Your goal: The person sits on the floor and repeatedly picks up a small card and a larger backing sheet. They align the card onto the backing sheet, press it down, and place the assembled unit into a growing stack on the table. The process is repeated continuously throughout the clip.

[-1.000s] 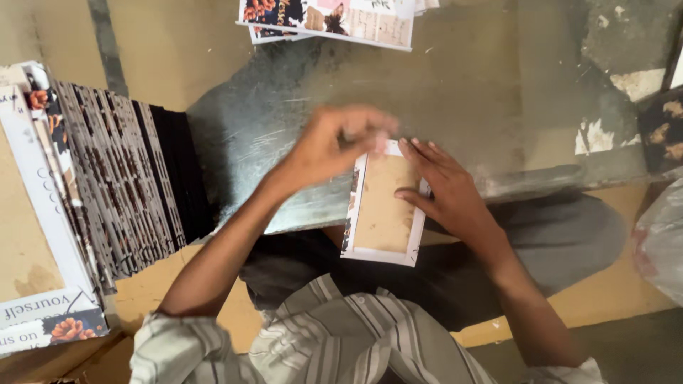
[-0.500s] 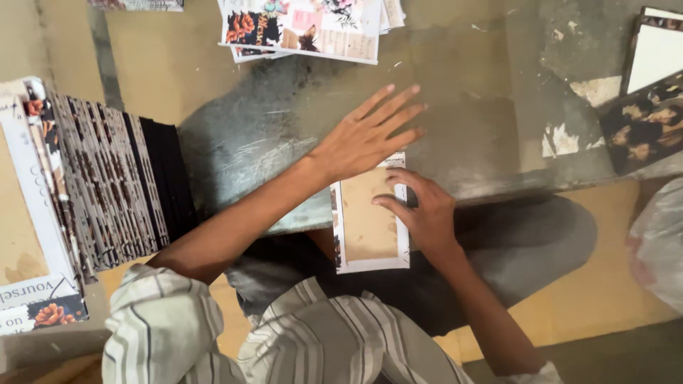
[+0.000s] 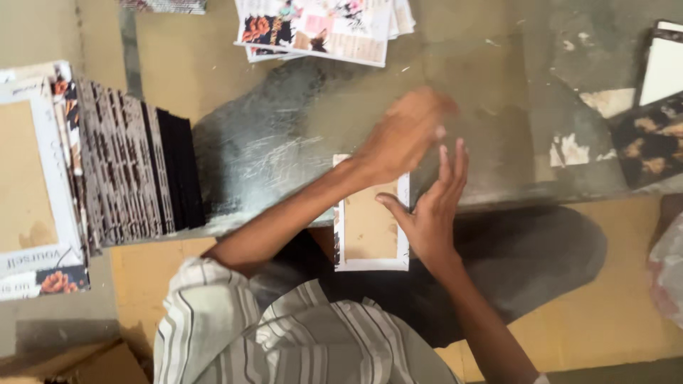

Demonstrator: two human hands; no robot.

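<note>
Worn table (image 3: 284, 142): right hand (image 3: 430, 206), fingers straight, presses brown card (image 3: 366, 227).

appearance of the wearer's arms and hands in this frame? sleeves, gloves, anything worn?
Both hands are bare: no gloves, and no rings or watch can be made out. The left hand is motion-blurred, so fine detail is lost; the right hand is sharper. Both forearms are uncovered. The short sleeve of a white shirt with grey stripes ends above the left elbow; the right sleeve shows only at the frame's bottom edge.
</note>
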